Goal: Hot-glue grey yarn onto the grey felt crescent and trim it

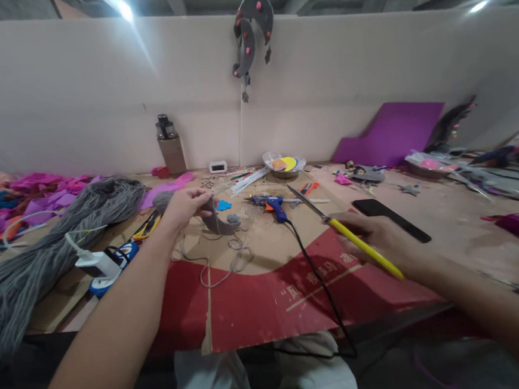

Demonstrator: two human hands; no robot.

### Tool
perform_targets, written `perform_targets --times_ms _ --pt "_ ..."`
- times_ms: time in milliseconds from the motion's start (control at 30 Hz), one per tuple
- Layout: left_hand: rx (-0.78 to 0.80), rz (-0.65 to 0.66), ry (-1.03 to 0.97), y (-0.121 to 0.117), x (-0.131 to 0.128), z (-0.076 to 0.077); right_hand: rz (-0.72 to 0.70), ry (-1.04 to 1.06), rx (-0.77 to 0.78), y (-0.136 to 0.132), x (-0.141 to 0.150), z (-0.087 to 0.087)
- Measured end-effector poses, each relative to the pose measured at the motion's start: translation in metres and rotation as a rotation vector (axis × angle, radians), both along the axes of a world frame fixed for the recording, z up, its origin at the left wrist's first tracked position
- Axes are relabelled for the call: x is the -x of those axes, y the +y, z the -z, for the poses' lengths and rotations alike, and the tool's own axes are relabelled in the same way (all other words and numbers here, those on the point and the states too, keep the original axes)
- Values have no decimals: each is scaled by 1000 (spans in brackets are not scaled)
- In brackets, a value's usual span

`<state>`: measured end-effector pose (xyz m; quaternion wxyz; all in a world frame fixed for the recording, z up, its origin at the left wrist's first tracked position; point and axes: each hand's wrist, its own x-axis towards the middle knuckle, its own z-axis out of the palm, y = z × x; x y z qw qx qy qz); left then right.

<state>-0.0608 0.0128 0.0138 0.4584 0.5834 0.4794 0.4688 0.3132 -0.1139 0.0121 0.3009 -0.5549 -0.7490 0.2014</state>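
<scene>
My left hand [187,205] is closed, its fingers pinching the upper end of a grey crescent [219,224] just above the table. Loose grey yarn [229,272] trails from around the crescent onto the cardboard. Near the crescent's lower tip sits a small grey rosette-like piece [233,219]. My right hand [374,233] is closed around yellow-handled scissors [348,238], seen edge-on, with the blades pointing up and left, away from the crescent. Between the hands lies a blue hot glue gun [269,205], its black cord running toward the front edge.
A thick grey yarn hank [90,214] and a white plug adapter [98,265] are at left. A black phone [391,220] lies beyond my right hand. Red-and-tan cardboard [260,314] covers the front. At the back are a brown bottle [172,153] and purple sheet [393,133].
</scene>
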Motion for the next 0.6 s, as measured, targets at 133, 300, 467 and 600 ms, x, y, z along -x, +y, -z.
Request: perform_targets --times_ms 133,300,467,600 --pt "-5 54 -35 -3 -2 0 -374 142 95 17 65 -10" --pt "0 107 -59 -3 0 -1 -379 389 309 54 102 0" --pt "15 106 -65 -2 0 -1 -364 397 445 73 99 11" --pt "-11 117 -25 -2 -2 0 -364 400 534 77 92 20"
